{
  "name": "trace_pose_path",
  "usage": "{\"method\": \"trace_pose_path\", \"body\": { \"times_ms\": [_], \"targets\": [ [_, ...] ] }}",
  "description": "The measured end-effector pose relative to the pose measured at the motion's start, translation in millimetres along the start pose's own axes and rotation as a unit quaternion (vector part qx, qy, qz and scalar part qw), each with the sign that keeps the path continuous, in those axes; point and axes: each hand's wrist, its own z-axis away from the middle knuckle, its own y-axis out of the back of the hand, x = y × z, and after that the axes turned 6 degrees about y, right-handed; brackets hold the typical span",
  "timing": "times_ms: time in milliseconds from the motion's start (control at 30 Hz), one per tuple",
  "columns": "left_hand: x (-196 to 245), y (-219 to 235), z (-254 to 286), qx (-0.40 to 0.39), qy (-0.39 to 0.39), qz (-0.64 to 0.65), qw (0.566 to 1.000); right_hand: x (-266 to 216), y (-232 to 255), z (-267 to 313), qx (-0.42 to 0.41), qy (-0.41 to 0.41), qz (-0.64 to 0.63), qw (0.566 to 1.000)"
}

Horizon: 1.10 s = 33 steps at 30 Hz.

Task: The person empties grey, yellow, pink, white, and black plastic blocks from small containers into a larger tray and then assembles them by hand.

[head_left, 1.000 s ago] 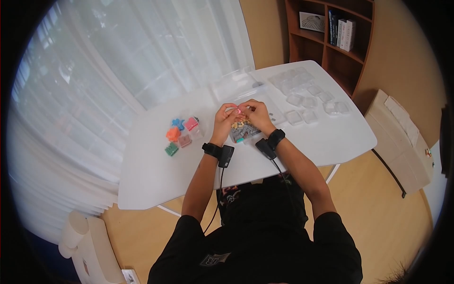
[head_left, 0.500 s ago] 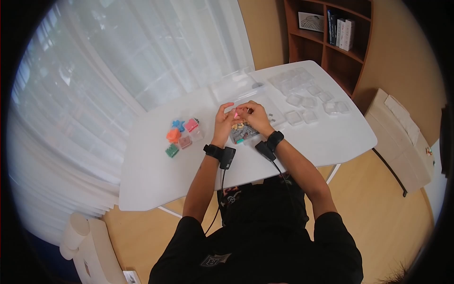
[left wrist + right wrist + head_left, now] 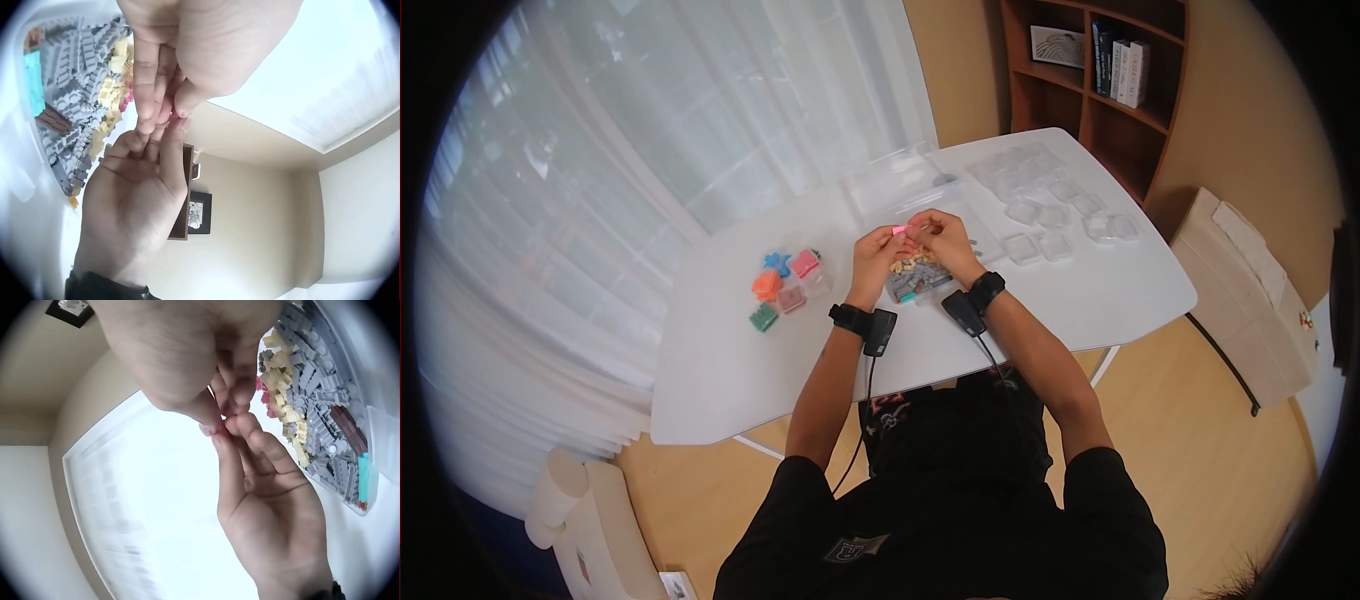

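Note:
Thumb and fingertips of the left hand [image 3: 873,262] pinch a small pink building brick [image 3: 899,231], its exact shape mostly covered by fingers. The right hand [image 3: 946,246] meets it from the other side, thumb and fingertips also closed on the pink piece. In both wrist views the fingertips of the two hands touch, with only a sliver of pink between them. Close below is a clear plastic bin [image 3: 373,450] holding many grey bricks [image 3: 69,94], tan bricks [image 3: 287,419], a turquoise brick [image 3: 34,81] and a dark brown one [image 3: 349,428].
Left on the white table [image 3: 710,390] stand colourful pieces: blue [image 3: 776,263], orange [image 3: 766,286], pink [image 3: 804,263] and green [image 3: 763,317], some in clear boxes. Several clear small containers [image 3: 1022,248] sit at the right. A clear lid [image 3: 890,175] stands behind the bin.
Half a second ago the left index finger was lifted off the pink brick; now it is back down at it. The right hand has shifted slightly, and the pink brick has turned.

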Motion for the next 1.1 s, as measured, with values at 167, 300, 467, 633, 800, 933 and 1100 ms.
{"method": "trace_pose_path", "body": {
  "times_ms": [167, 300, 467, 633, 800, 933, 1100],
  "targets": [
    [-7.3, 10.2, -4.9, -0.036, 0.016, 0.058, 0.998, -6.1, 0.0, 0.9, -0.034, -0.073, -0.085, 0.993],
    [-8.6, 11.3, -6.0, -0.041, 0.032, 0.098, 0.994, -11.2, 1.3, 1.8, -0.022, -0.097, -0.106, 0.989],
    [-8.5, 10.3, -6.0, -0.033, 0.023, 0.078, 0.996, -6.8, 0.8, 0.9, -0.017, -0.092, -0.117, 0.989],
    [-7.8, 8.3, -6.2, -0.017, 0.027, 0.066, 0.997, -11.6, -3.2, 0.9, 0.053, -0.054, 0.007, 0.997],
    [-10.1, 9.5, -7.1, -0.037, 0.017, 0.069, 0.997, 2.9, -3.2, 1.3, -0.004, 0.000, 0.030, 1.000],
    [-10.2, 10.1, -6.3, -0.045, 0.018, 0.077, 0.996, 7.9, -2.5, -0.1, -0.004, -0.052, -0.053, 0.997],
    [-6.4, 7.1, -4.4, -0.036, 0.018, 0.084, 0.996, 1.3, -2.4, 0.5, 0.000, -0.064, -0.079, 0.995]
  ]
}}
